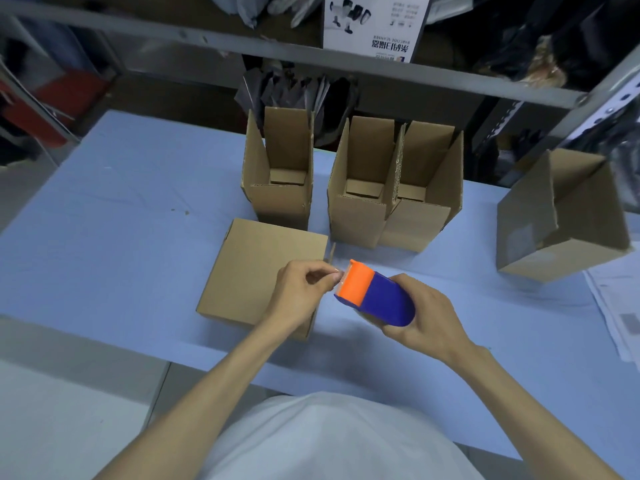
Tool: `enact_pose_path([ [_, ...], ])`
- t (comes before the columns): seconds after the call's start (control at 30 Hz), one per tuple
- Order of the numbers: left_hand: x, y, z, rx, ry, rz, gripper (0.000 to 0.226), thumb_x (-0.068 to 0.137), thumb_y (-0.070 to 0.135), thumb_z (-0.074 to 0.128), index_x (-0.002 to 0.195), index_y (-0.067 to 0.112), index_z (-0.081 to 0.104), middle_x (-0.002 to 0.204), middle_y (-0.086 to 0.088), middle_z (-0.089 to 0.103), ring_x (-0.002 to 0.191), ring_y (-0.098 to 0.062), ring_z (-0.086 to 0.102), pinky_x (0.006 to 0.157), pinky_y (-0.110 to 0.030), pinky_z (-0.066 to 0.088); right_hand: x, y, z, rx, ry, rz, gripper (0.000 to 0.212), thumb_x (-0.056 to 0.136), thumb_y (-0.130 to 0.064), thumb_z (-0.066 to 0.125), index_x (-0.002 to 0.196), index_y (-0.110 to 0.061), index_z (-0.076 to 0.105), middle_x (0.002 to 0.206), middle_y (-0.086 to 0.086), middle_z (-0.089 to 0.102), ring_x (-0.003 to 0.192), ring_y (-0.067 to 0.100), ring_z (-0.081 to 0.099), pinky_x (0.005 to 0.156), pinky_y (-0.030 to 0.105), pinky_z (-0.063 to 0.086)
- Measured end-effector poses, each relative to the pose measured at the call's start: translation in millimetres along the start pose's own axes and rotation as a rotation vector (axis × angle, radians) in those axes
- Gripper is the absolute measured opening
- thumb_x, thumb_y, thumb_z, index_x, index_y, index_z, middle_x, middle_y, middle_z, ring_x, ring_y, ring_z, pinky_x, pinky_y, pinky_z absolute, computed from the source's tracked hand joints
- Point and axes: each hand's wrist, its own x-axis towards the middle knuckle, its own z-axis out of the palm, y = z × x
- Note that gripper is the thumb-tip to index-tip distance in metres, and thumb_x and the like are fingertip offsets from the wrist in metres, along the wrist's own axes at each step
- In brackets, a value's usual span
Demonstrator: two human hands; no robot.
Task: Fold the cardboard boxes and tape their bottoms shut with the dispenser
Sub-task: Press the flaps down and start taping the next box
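Note:
A folded cardboard box [249, 268] stands bottom-up on the blue table [114, 209] in front of me. Just right of it, my right hand [426, 317] grips a blue and orange tape dispenser [374, 292] above the table. My left hand [304, 289] hovers over the box's right side and pinches the tape end at the dispenser's orange mouth. Behind the box stand three upright open boxes: one [280, 178] at the left and two [360, 188] [426, 195] side by side.
A larger cardboard box [561, 216] lies tilted at the table's right end, with white papers [620, 310] beside it. Metal shelving [346, 67] with dark bags runs along the back. The table's near edge is close to my body.

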Motion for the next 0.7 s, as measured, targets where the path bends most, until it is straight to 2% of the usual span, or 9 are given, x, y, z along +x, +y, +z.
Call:
enact_pose_path([
  [0.1,-1,-2,-7,-0.052,-0.026,-0.099,0.009,0.086,0.018,0.071,0.093,0.015,0.075,0.080,-0.004,0.074,0.077,-0.018,0.070,0.077,-0.040,0.059,1,1,0,-0.012,-0.046,-0.027,0.053,0.062,-0.032,0.081,0.108,-0.028,0.056,0.092,-0.018,0.059,0.073,0.002,0.054,0.062,0.007,0.036],
  [0.17,0,-2,-11,-0.085,-0.064,-0.177,0.024,0.083,0.016,0.074,0.104,0.026,0.065,0.073,-0.008,0.073,0.071,-0.019,0.071,0.073,-0.035,0.060,2,0,1,-0.001,-0.072,-0.032,0.051,0.061,-0.034,0.080,0.106,-0.029,0.054,0.089,-0.019,0.057,0.072,-0.002,0.054,0.060,0.008,0.035],
  [0.2,1,-3,-12,-0.110,-0.082,-0.219,0.030,0.082,0.015,0.074,0.107,0.026,0.062,0.071,-0.010,0.072,0.071,-0.020,0.072,0.070,-0.031,0.060,2,-2,1,-0.012,-0.063,-0.033,0.050,0.061,-0.038,0.080,0.103,-0.030,0.054,0.087,-0.021,0.056,0.071,-0.005,0.053,0.059,0.008,0.034],
  [0.27,2,-3,-12,-0.080,-0.086,-0.248,0.016,0.084,0.012,0.072,0.099,0.015,0.068,0.073,-0.014,0.071,0.073,-0.021,0.072,0.066,-0.026,0.059,2,-5,1,-0.030,-0.036,-0.040,0.054,0.059,-0.050,0.082,0.101,-0.030,0.055,0.084,-0.023,0.055,0.068,-0.007,0.051,0.059,0.006,0.033],
  [0.33,2,-4,-12,-0.039,-0.082,-0.243,0.003,0.085,0.010,0.068,0.086,0.009,0.071,0.074,-0.013,0.071,0.073,-0.023,0.071,0.067,-0.027,0.059,5,-6,1,-0.023,-0.029,-0.043,0.059,0.056,-0.061,0.079,0.100,-0.028,0.057,0.083,-0.023,0.055,0.065,-0.005,0.050,0.059,0.005,0.033],
  [0.43,5,-7,-12,-0.057,-0.067,-0.258,0.006,0.085,0.010,0.068,0.081,0.005,0.070,0.077,-0.014,0.071,0.064,-0.013,0.069,0.058,-0.019,0.055,9,-6,1,-0.012,-0.022,-0.024,0.055,0.059,-0.064,0.079,0.097,-0.030,0.058,0.079,-0.022,0.055,0.064,-0.004,0.051,0.057,0.007,0.034],
  [0.53,9,-12,-10,-0.036,-0.020,-0.310,0.016,0.085,0.010,0.071,0.069,0.014,0.066,0.072,-0.004,0.070,0.058,-0.006,0.066,0.050,-0.013,0.048,16,-9,4,-0.020,-0.020,-0.052,0.047,0.062,-0.061,0.079,0.091,-0.033,0.055,0.072,-0.023,0.051,0.062,-0.003,0.051,0.054,0.007,0.035],
  [0.6,14,-18,-13,0.015,0.026,-0.357,0.022,0.084,0.008,0.070,0.065,0.015,0.064,0.071,-0.004,0.068,0.061,-0.012,0.065,0.051,-0.019,0.051,18,-11,4,-0.042,-0.068,-0.090,0.045,0.064,-0.061,0.077,0.090,-0.032,0.054,0.072,-0.021,0.052,0.061,0.001,0.050,0.054,0.008,0.034],
  [0.7,26,-34,-44,0.092,0.143,-0.410,0.016,0.081,0.006,0.070,0.067,0.013,0.065,0.076,-0.010,0.067,0.072,-0.025,0.064,0.071,-0.036,0.056,11,3,-4,-0.109,-0.125,-0.094,0.043,0.064,-0.061,0.073,0.087,-0.032,0.051,0.071,-0.019,0.051,0.059,0.006,0.048,0.053,0.013,0.032],
])
